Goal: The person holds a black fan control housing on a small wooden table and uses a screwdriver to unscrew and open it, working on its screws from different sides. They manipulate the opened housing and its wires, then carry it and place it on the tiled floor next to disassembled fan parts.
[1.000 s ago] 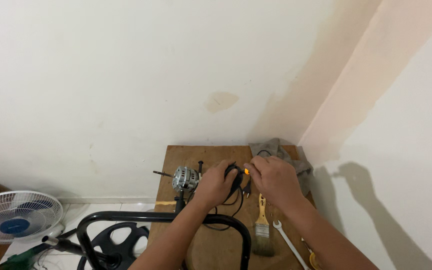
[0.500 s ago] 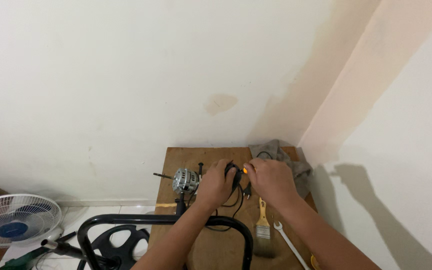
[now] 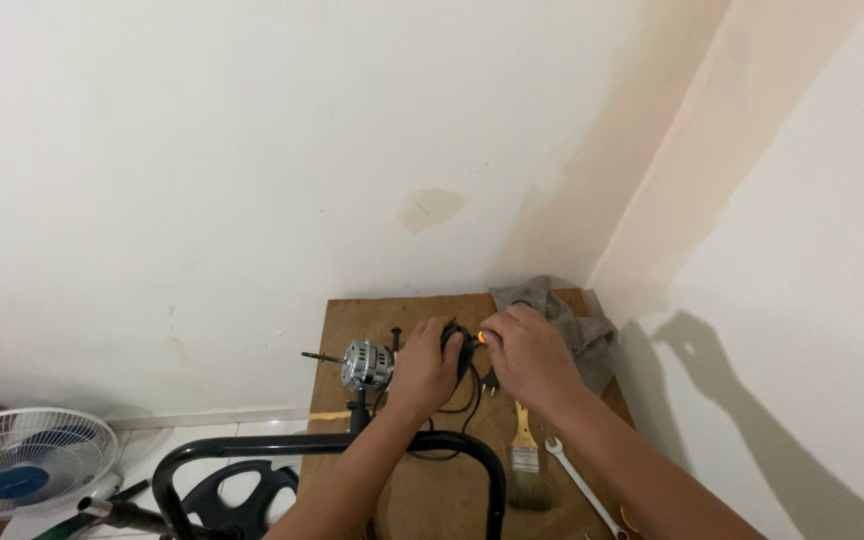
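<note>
My left hand (image 3: 424, 368) grips a small black part with black cable (image 3: 457, 352) over a wooden board (image 3: 372, 310). My right hand (image 3: 530, 358) pinches a small orange-yellow piece (image 3: 481, 337) right beside that black part. A silver fan motor (image 3: 366, 366) with a thin shaft sticking out to the left sits just left of my left hand. Loose black cable (image 3: 452, 408) loops on the board below the hands.
A grey rag (image 3: 577, 325) lies at the board's far right corner. A paintbrush (image 3: 524, 450) and a wrench (image 3: 580, 484) lie near my right forearm. A black tubular frame (image 3: 332, 445) crosses in front. A white fan (image 3: 22, 470) and black fan guard (image 3: 237, 490) lie on the floor at left.
Both hands stay together over the board, holding the same parts. The view has shifted slightly; the hands sit a little farther from the wall edge.
</note>
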A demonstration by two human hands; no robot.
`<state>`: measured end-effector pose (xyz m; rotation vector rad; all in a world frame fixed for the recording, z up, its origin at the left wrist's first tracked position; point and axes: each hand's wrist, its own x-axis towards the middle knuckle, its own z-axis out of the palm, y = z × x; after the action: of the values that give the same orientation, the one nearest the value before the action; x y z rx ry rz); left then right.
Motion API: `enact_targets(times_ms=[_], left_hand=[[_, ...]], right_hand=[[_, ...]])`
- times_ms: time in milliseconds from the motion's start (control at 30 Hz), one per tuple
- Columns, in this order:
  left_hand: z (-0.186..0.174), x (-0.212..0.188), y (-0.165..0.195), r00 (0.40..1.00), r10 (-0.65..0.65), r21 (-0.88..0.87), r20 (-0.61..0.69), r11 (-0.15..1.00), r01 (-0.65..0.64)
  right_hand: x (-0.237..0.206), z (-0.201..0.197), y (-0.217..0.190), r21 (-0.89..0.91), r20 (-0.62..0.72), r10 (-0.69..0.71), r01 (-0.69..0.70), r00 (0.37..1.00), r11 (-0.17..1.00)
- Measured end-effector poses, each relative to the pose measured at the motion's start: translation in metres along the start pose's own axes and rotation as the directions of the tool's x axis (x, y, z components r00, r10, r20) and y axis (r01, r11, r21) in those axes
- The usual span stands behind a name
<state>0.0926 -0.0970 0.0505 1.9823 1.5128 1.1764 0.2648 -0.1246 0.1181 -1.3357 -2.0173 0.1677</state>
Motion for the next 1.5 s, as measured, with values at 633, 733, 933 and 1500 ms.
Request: enact_targets(times_ms=[633,733,933,1500], left_hand=[[-0.008,0.001,0.004,1.0,0.006,-0.049,-0.024,0.999,-0.007],[-0.011,0.0,0.005,1.0,-0.015,-0.043,-0.021,0.999,0.014],[-0.009,0.0,0.006,1.0,-0.006,-0.03,-0.015,1.0,0.006],[-0.006,-0.001,0.007,1.0,-0.019,-0.034,-0.016,0.999,0.018]], right_hand=[[0.005,-0.008,0.003,0.011,0.056,-0.064,0.063,0.996,0.998],[0.003,-0.004,-0.002,-0.065,0.087,0.05,-0.044,0.995,0.997],[0.0,0.002,-0.005,-0.056,-0.034,0.018,-0.02,0.999,0.998],[0.016,-0.008,-0.004,-0.126,0.255,0.118,-0.088,0.96,0.988]])
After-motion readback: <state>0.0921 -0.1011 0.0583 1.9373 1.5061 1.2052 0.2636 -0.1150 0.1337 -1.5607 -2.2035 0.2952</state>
